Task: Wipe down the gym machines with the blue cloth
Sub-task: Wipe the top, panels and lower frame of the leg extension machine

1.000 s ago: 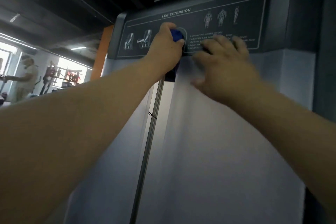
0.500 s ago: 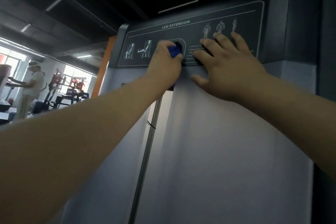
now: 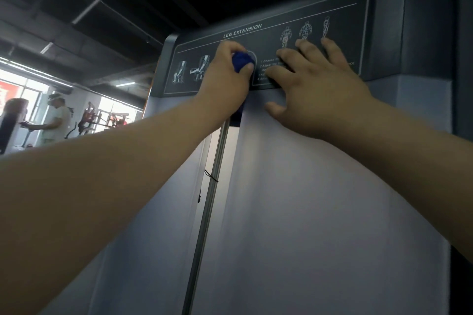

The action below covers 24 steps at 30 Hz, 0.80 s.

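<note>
Mid-wipe on dark printed "LEG EXTENSION" instruction panel [image 3: 332, 15]: bunched blue cloth [image 3: 242, 61] clenched in left hand [image 3: 227, 79], right hand [image 3: 317, 84] splayed flat alongside. Probably left to do: pale grey cover [image 3: 307, 199] below both hands

Leg extension machine [image 3: 332, 225], pale upright front topped by dark instruction placard [image 3: 340, 20]: against the placard, left hand [image 3: 225, 77] gripping a bunched blue cloth [image 3: 242, 60], right hand [image 3: 314, 89] laid flat beside it, fingers spread.

"LEG EXTENSION" on dark instruction panel [image 3: 353, 33]
</note>
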Available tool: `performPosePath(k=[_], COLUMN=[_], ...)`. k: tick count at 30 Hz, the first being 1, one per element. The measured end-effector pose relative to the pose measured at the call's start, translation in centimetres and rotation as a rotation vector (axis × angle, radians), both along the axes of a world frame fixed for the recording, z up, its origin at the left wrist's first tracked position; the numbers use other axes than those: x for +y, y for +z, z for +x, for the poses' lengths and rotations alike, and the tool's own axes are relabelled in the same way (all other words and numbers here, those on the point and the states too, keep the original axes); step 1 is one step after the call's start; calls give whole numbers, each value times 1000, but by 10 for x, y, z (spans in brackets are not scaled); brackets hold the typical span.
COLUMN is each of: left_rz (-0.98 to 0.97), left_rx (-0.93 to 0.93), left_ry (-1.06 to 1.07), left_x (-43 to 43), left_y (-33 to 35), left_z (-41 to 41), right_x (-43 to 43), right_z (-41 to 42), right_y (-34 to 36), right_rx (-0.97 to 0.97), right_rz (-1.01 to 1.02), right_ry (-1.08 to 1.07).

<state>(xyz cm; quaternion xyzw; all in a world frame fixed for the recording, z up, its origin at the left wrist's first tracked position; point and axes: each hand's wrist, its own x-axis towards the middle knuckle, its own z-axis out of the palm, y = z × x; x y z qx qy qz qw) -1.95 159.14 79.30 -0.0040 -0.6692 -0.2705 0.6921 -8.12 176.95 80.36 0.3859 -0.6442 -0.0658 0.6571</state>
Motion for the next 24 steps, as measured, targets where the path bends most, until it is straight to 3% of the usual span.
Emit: performPosePath(k=[3, 9, 14, 17, 24], left_rz=[-10, -1, 46, -1, 131], left_rx=[4, -108, -189, -256, -277], left_ry=[-6, -17, -139, -111, -120], left_x=[5, 6, 13, 11, 14], left_y=[-1, -98, -158, -204, -325], left_z=[-4, 2, 21, 24, 11], right_x=[1, 4, 15, 19, 27], right_z=[-2, 5, 2, -8, -11], right_y=[1, -13, -102, -157, -257], right_rx=[-9, -108, -22, -66, -141], right_rz=[2, 70, 200, 312, 425], right_ry=[4, 11, 88, 98, 24])
